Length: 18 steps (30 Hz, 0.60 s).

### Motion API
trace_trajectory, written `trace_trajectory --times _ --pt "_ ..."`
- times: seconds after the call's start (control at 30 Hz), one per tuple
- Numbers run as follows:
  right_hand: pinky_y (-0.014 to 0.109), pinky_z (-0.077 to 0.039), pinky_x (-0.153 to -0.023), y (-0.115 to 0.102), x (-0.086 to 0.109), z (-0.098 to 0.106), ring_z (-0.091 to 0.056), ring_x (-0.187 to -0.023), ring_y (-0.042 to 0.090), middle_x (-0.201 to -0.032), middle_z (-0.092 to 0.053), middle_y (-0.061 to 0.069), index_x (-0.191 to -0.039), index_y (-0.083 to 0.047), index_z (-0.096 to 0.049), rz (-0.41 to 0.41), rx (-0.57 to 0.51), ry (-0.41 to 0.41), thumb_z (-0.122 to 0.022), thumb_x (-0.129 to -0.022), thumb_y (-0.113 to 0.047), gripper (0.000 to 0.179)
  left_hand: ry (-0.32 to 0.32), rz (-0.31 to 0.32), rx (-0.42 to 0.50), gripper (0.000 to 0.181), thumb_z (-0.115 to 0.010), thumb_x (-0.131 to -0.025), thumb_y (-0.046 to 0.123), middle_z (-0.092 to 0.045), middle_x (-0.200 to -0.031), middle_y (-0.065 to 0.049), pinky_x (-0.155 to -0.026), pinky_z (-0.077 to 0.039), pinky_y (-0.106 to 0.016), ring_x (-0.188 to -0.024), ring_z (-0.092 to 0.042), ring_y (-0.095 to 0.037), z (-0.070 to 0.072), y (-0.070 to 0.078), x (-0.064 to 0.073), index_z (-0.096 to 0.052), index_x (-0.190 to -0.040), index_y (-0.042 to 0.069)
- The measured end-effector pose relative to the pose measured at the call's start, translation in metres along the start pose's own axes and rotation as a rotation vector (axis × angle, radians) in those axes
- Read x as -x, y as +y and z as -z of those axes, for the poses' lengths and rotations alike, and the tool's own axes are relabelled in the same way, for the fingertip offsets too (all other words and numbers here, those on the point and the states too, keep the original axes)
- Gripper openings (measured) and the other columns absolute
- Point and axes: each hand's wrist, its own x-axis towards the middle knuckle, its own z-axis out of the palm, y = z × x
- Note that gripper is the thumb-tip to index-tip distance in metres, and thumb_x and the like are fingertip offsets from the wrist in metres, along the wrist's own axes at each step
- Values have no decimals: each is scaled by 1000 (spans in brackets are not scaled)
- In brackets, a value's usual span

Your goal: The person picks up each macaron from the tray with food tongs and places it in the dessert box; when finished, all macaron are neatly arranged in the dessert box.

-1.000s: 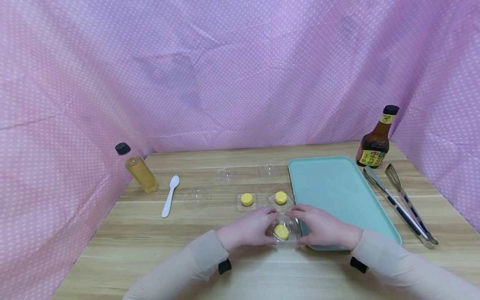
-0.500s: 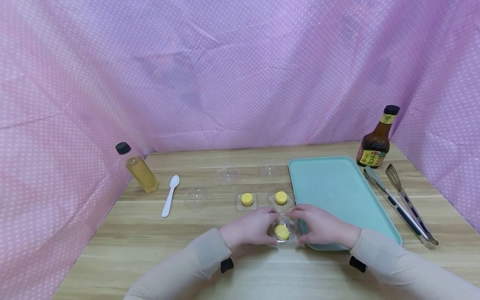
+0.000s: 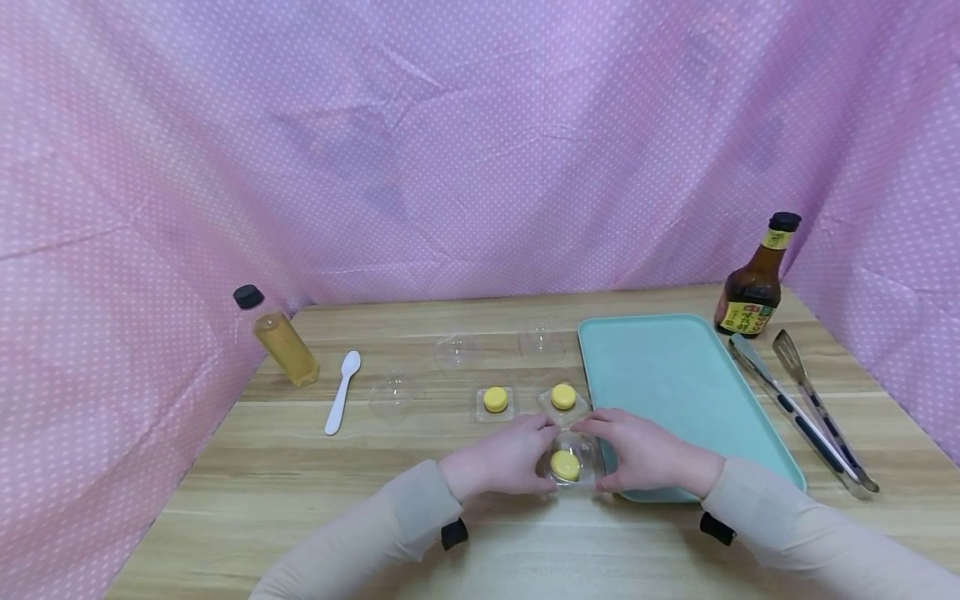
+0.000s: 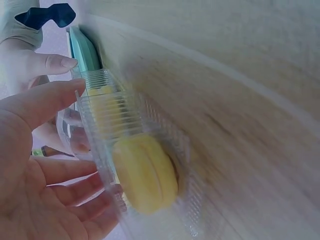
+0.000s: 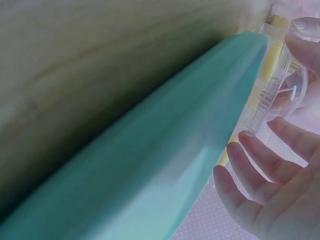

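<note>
In the head view both hands stand around a clear plastic box (image 3: 590, 456) with a yellow macaron (image 3: 565, 466) inside and a domed clear lid over it. My left hand (image 3: 506, 458) holds its left side, thumb at the near corner and fingers at the far one. The right hand (image 3: 647, 452) grips the opposite side in the same way, over the tray's near left edge. In the left wrist view the thumb touches the ridged rim of the box (image 4: 107, 92). Whether the lid sits fully on its base I cannot tell. Two more macarons (image 3: 495, 400) sit on clear bases just behind.
Clear domed lids (image 3: 455, 351) lie behind and left. A teal tray (image 3: 660, 367) adjoins the right hand. Tongs (image 3: 795, 412), a slotted turner (image 3: 813, 400) and a sauce bottle (image 3: 752, 287) stand or lie beyond it. A white spoon (image 3: 342, 392) and an oil bottle (image 3: 285, 346) are at left.
Almost nothing differs: both hands keep their places around the box. The whole view shifts very slightly.
</note>
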Motion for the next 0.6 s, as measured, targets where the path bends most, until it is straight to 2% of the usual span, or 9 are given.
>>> trace_trajectory --times 0.17,0.3,0.6 --pt "43 -52 -86 0 0 0 -57 -108 26 -123 -58 10 -126 -6 -58 0 7 -6 -84 -67 -30 69 17 -10 3 70 -74 -80 38 -52 -130 -4 -100 -44 -24 -118 -50 -15 0 -1 3 -48 -135 3" --pt "45 -51 -88 1 1 0 -57 -110 28 -124 -58 11 -127 -6 -57 5 15 -2 -84 -68 -31 69 50 3 73 71 -69 -85 40 -46 -140 -9 -104 -43 -29 -126 -47 -18 3 -4 9 -43 -140 4" --pt "47 -49 -91 1 4 0 -56 -113 31 -126 -58 13 -127 -5 -57 7 7 4 -82 -70 -34 69 294 -38 88 55 -66 -89 29 -52 -132 -12 -104 -44 -36 -121 -51 -24 14 -22 26 -50 -133 1"
